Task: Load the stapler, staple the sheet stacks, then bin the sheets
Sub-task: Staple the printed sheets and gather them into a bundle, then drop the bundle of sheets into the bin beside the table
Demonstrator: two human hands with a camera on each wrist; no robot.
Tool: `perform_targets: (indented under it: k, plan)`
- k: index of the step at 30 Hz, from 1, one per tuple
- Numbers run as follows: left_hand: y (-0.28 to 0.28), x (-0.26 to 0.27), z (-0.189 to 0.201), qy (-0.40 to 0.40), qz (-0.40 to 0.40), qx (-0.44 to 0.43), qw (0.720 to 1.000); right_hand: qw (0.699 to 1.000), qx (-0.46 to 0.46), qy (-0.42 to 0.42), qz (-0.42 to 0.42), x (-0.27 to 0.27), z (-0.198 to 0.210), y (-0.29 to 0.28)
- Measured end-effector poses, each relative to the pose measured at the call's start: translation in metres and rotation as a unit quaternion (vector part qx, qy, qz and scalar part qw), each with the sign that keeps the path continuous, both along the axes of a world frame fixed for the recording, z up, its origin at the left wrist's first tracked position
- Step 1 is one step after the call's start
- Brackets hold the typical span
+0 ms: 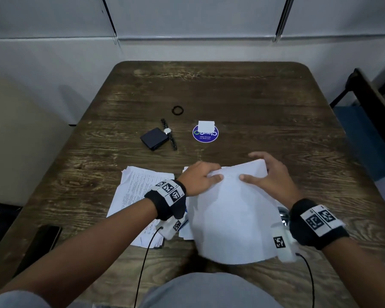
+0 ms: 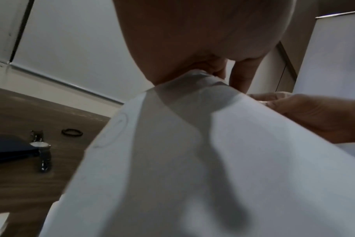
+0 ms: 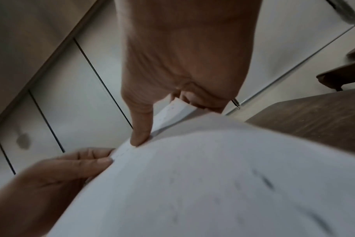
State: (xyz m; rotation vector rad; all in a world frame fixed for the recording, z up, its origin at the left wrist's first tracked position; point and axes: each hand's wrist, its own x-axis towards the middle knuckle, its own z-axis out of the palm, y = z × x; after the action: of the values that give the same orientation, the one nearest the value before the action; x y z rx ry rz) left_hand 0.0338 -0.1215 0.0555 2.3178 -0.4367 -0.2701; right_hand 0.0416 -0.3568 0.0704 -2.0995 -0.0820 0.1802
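A stack of white sheets [image 1: 231,214] is lifted off the table and bows upward between both hands. My left hand [image 1: 209,174] pinches its far left corner, thumb on top. My right hand [image 1: 271,174] grips the far right corner, thumb on top and fingers curled over the far edge. The left wrist view shows my left hand [image 2: 203,64] on the sheets [image 2: 213,152]; the right wrist view shows my right hand [image 3: 172,104] pinching the sheets [image 3: 213,184]. A second pile of printed sheets [image 1: 138,192] lies on the table under my left wrist. A shiny metal object [image 1: 283,215] peeks out by my right wrist, mostly hidden.
On the wooden table [image 1: 276,112] beyond the hands lie a dark wallet [image 1: 152,138], a wristwatch [image 1: 169,134], a black ring [image 1: 177,110] and a blue round sticker [image 1: 205,135] with a small white box [image 1: 206,125] on it. A phone [image 1: 42,243] lies front left. A chair [image 1: 369,103] stands at the right.
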Motion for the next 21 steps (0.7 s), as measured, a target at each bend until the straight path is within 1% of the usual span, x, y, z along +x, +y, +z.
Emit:
perform_targets:
  k: [2, 3, 5, 6, 7, 10, 12, 15, 21]
  plan:
    - [-0.003, -0.003, 0.005, 0.015, -0.008, -0.007, 1.000, 0.998, -0.040, -0.043, -0.011, -0.003, 0.000, 0.005]
    - [-0.004, -0.004, 0.006, 0.016, -0.015, -0.005, 1.000, 0.995, -0.067, -0.076, -0.001, -0.005, 0.001, 0.007]
    - [-0.007, -0.005, 0.008, 0.013, -0.032, -0.002, 0.999, 0.982, -0.131, -0.129, 0.053, -0.007, 0.002, 0.013]
    - [-0.008, -0.005, 0.008, 0.016, -0.037, -0.005, 0.999, 0.976, -0.150, -0.133, 0.080, -0.007, 0.003, 0.015]
    - [-0.009, -0.005, 0.008, 0.024, -0.039, -0.014, 0.999, 0.976, -0.153, -0.118, 0.099, -0.007, 0.002, 0.017]
    - [-0.009, -0.004, 0.006, 0.056, -0.040, -0.050, 0.996, 0.991, -0.065, -0.036, 0.114, -0.008, 0.005, 0.017]
    - [-0.008, -0.004, 0.006, 0.080, -0.039, -0.082, 0.993, 0.992, -0.031, -0.008, 0.120, -0.007, 0.005, 0.016]
    - [-0.006, -0.003, 0.006, 0.108, -0.037, -0.117, 0.986, 0.991, -0.020, 0.010, 0.130, -0.007, 0.004, 0.016]
    - [-0.004, -0.001, 0.004, 0.124, -0.022, -0.131, 0.983, 0.993, -0.008, 0.020, 0.119, -0.006, 0.001, 0.019]
